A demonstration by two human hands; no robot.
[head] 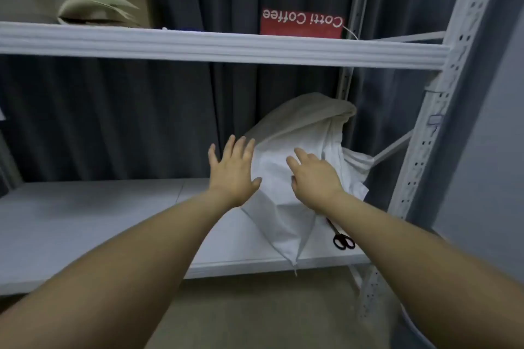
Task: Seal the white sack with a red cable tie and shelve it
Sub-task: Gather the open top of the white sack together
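The white sack (295,133) lies on the lower shelf (85,215) of a grey metal rack, leaning toward the right rear post, with one corner hanging over the shelf's front edge. My left hand (234,171) is spread flat with straight fingers at the sack's left side. My right hand (313,176) rests on the sack's front face, fingers loosely bent, holding nothing. No red cable tie shows; the sack's tied end is hidden.
Black scissors (341,238) lie on the shelf just right of the sack. The upper shelf (226,48) carries a red Cotti Coffee bag (302,22) and folded beige cloth (96,10). A dark curtain hangs behind. The rack's right post (436,127) stands close.
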